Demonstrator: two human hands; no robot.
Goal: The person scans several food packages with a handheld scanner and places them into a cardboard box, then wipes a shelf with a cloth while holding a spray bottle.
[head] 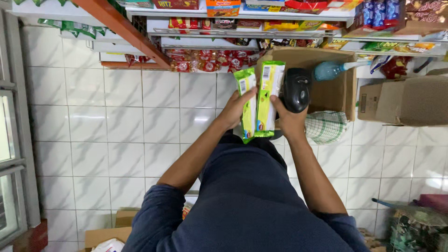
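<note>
Head view, looking down over a dark blue shirt (247, 205) to a white tiled floor (126, 130). The left hand (233, 111) is closed around a narrow green-and-white snack packet (246, 100), held upright. The right hand (290, 122) grips a second, wider packet (267, 95) of the same colours just beside the first; the two packets nearly touch along their long edges. A black handheld scanner (297, 89) sits against the right hand, apparently held by the same fingers, though the grip itself is hidden. Behind the packets stands an open cardboard box (326, 77) below stocked shelves (242, 32); a checked cloth (326, 127) lies near it. Risk, as a judgement: with packet and scanner sharing one hand, either could slip and fall to the floor; the glossy wrappers may also slide against each other.
</note>
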